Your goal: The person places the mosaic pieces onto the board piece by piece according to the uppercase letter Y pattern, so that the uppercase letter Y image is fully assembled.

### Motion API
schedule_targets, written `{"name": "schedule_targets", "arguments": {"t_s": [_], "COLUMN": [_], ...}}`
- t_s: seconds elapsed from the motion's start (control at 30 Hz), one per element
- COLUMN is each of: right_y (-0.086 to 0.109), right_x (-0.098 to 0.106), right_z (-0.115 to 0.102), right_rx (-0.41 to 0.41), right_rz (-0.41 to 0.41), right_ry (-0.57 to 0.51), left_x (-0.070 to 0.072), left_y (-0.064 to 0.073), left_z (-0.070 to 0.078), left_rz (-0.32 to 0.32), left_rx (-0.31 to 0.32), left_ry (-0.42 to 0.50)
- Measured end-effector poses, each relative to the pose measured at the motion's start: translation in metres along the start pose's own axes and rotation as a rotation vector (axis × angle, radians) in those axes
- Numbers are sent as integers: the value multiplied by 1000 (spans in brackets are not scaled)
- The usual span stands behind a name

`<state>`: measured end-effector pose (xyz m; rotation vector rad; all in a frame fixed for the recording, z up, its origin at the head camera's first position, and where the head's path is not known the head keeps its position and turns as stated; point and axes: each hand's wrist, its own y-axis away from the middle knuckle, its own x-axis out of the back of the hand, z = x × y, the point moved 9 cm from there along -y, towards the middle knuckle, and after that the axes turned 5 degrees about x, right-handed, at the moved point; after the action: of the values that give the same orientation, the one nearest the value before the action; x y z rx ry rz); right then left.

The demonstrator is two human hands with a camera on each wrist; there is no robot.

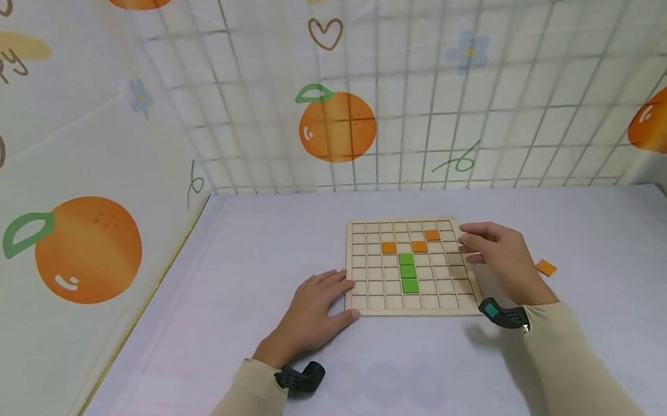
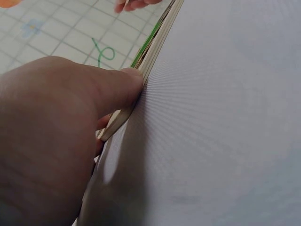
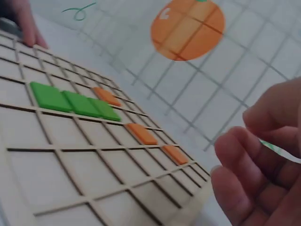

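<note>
A square wooden grid board (image 1: pixel 380 304) lies on the table. Three green tiles (image 1: pixel 408 271) stand in a column of its cells. Three orange tiles (image 1: pixel 420 247) sit singly in cells above and to the right. My left hand (image 1: pixel 316 311) rests at the board's left side, its fingers fairly straight against the edge; in the left wrist view the thumb (image 2: pixel 117 87) presses near the front corner. My right hand (image 1: pixel 506 260) hovers by the board's right edge, fingers loosely bent. In the right wrist view, its thumb and fingers (image 3: pixel 235 155) show no tile between them.
One loose orange tile (image 1: pixel 546 267) lies on the white table (image 1: pixel 399 385), right of my right hand. Behind the table stands a wire grid wall (image 1: pixel 413 131) covered by a sheet printed with oranges. Another printed sheet (image 1: pixel 89 345) closes the left side.
</note>
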<state>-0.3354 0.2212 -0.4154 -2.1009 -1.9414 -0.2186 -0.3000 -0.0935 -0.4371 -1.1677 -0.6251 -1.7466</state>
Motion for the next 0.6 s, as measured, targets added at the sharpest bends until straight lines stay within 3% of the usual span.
{"name": "schedule_targets", "arguments": {"t_s": [0.23, 0.5, 0.6], "right_y": [4, 11, 17], "right_x": [35, 70, 82], "right_z": [4, 18, 21], "right_rx": [-34, -61, -76], "right_rz": [111, 142, 157], "right_ry": [-58, -1, -83], "left_x": [0, -1, -1], "left_y": [1, 0, 1], "left_z": [-2, 0, 0], "left_rz": [-5, -4, -6], "left_rx": [13, 7, 5], "left_ry": [-12, 5, 13]}}
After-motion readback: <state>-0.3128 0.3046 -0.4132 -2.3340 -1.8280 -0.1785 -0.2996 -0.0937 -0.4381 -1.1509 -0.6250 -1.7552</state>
